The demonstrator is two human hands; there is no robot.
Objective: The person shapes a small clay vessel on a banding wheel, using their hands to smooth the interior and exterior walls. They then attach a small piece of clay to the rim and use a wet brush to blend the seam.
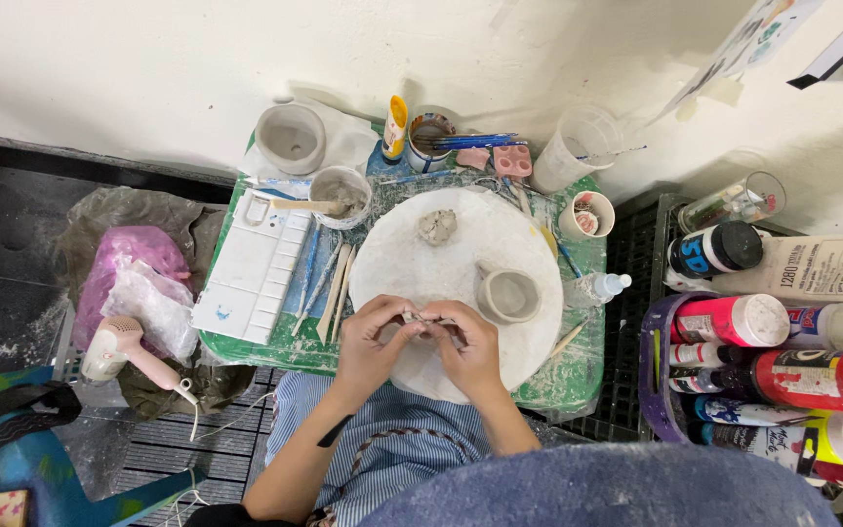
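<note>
Both my hands meet over the near edge of a round white board (pixel 461 256). My left hand (pixel 375 340) and my right hand (pixel 468 346) pinch a small flattened piece of grey clay (pixel 425 318) between their fingertips. On the board stand a small grey clay cup (pixel 508 295) to the right of my hands and a rough lump of clay (pixel 437 226) at the far side.
A white paint palette (pixel 254 268) lies left of the board, with wooden modelling tools (pixel 336 291) beside it. Cups, brushes and a clay pot (pixel 291 139) line the wall. Paint bottles (pixel 734 320) fill a basket at right. A pink hair dryer (pixel 129 348) lies at left.
</note>
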